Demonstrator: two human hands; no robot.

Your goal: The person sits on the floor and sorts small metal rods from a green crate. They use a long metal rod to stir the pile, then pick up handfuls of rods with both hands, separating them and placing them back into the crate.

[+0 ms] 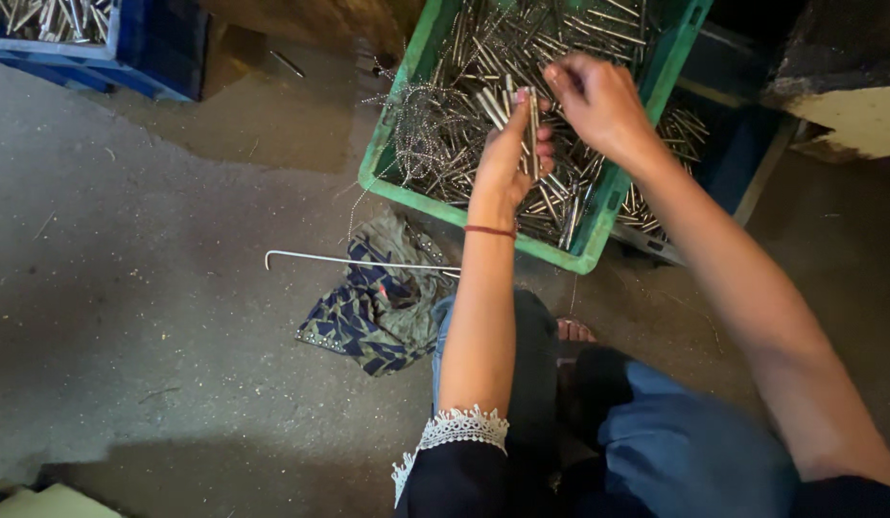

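A green plastic crate (399, 177) in front of me is filled with several thin metal rods (483, 58) and loose coils of bead chain (416, 134). My left hand (509, 158) is over the crate, closed around a small bunch of metal rods (533, 120) held upright. My right hand (598, 101) is just to the right of it, fingers pinched at the top of the pile, touching the rods. A red thread band sits on my left wrist.
A long metal rod with a hooked end (349, 259) lies on the concrete floor (128, 288) beside a patterned blue cloth (378, 312). A blue crate of rods (90, 38) stands at the top left. Another crate (714, 144) with rods sits behind the green one.
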